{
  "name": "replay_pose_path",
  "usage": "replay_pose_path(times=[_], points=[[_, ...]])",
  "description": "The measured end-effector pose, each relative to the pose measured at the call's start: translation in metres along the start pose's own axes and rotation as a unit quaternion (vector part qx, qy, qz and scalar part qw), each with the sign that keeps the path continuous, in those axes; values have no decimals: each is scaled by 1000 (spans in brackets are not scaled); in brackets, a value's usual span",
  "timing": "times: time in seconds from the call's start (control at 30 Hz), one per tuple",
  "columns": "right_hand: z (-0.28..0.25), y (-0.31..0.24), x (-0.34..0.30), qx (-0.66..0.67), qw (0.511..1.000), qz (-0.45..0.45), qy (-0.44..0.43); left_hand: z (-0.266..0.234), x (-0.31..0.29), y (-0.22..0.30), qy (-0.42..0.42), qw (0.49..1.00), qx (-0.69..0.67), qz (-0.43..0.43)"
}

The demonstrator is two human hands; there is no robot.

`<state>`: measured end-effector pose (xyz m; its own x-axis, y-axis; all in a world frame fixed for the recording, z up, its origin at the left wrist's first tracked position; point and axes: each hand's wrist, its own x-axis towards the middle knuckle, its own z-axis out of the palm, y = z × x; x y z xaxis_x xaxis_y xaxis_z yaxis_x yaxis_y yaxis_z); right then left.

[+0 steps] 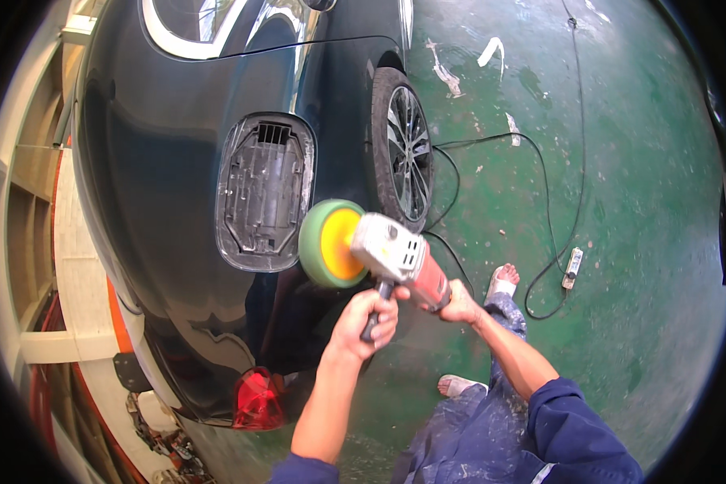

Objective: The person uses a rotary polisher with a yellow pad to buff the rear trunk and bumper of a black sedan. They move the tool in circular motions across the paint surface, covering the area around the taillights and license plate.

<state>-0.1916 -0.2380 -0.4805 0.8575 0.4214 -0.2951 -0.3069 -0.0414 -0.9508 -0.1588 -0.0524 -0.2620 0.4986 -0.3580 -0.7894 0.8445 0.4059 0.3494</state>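
Observation:
A polisher [391, 246] with a silver head and a red body is held up in front of me at the side of a dark car [169, 218]. My left hand [365, 323] is wrapped round its black side handle, and my right hand [457, 303] grips the rear of the red body. The green foam pad [315, 244] with its yellow backing faces the car's rear panel. It sits just beside an oval recess [266, 194], whose black inside shows. Whether the pad touches the paint, I cannot tell.
The car's rear wheel [403, 145] is just beyond the polisher. A black cable [547, 185] runs over the green floor [645, 266] to a white power strip [573, 268]. The red tail light [258, 398] is at lower left. My sandalled feet stand below.

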Motion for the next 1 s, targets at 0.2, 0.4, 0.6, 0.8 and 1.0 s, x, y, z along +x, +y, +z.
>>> replay_pose_path(times=[0.2, 0.4, 0.6, 0.8, 1.0], points=[[-78, -51, 87, -14, 998, 0, 57, 49, 73, 108, -105, 993, -46, -12], [-144, -136, 142, -121, 990, 13, 73, 96, 88, 188, -188, 978, -82, 25], [-130, -100, 135, -74, 994, -53, 61, 79, 84, 167, -156, 986, -60, 9], [-63, -25, 74, -59, 997, 19, 52, 35, 69, 86, -88, 994, -58, -16], [24, 23, -7, 61, 998, -5, 17, -14, 14, -7, -22, 998, -55, -22]])
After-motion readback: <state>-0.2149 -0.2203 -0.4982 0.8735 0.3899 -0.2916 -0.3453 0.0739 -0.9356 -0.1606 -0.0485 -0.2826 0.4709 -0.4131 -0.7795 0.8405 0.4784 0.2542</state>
